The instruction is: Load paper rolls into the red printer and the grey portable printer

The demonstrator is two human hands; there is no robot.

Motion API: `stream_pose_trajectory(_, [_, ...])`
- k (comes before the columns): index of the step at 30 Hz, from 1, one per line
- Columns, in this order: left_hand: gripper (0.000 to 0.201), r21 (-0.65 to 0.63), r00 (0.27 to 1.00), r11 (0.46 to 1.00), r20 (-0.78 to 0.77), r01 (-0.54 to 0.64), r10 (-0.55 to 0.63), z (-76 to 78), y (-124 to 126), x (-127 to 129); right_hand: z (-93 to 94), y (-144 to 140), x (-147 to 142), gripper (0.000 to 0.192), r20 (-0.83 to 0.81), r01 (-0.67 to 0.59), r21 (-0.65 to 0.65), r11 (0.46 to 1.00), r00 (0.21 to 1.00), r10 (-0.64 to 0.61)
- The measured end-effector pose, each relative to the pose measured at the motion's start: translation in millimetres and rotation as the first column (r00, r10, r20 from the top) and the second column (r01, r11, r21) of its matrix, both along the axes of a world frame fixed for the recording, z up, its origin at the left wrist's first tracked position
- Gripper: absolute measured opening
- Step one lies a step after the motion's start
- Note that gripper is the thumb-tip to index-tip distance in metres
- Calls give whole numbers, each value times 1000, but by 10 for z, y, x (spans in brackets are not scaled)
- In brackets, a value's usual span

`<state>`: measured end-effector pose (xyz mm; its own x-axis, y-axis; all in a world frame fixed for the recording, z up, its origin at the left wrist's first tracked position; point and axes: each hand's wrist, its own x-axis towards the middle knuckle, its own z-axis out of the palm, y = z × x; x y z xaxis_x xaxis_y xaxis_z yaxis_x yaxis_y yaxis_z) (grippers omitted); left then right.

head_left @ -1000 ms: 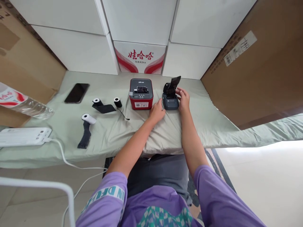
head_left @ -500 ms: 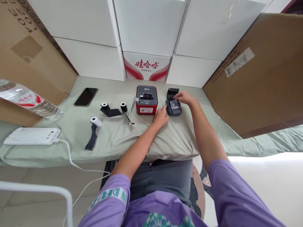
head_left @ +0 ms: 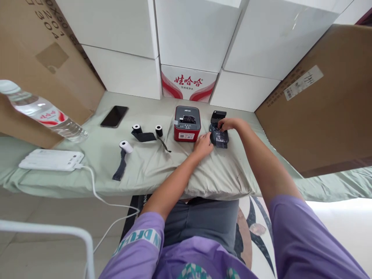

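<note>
Head view: left fingers [head_left: 208, 137] and right fingers [head_left: 222, 123], grip impossible to tell, are at a dark device [head_left: 214, 132] on the green-clothed worktop [head_left: 157, 170], white boxes [head_left: 200, 37] beyond them, a brown carton [head_left: 328, 128] rightward.

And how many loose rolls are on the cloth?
3: white roll in front, left black roll behind it, right black roll nearest the red printer. Others may be hidden.

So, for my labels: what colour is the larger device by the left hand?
The larger device: red sides, dark grey top, best seen in the head view.
</note>
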<state>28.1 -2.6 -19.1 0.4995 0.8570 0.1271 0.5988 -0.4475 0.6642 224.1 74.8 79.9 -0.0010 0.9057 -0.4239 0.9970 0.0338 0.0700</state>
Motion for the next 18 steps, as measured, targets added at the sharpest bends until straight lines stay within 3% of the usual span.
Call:
stream_pose_trajectory(3, [66, 21, 1000, 1000, 12, 19, -19, -23, 5, 10, -37, -45, 51, 41, 6, 16, -43, 999, 1000, -16])
stream_pose_trajectory(11, [63, 31, 1000, 999, 14, 18, -18, -11, 3, 1, -33, -148, 128, 33, -41, -22, 142, 990, 999, 28])
stream_pose_trajectory(13, [62, 32, 1000, 999, 14, 19, -20, -5, 6, -3, 31, -162, 177, 24, -146, -7, 223, 975, 988, 40])
stream_pose_trajectory(15, [61, 41, 1000, 999, 15, 26, -27, -2, 8, -2, 145, -198, 209, 21, -334, 81, 218, 973, 942, -3])
stream_pose_trajectory(18, [58, 53, 999, 998, 14, 31, -32, 2, 4, 6, 399, -311, 113, 31, -675, 203, 186, 961, 738, -26])
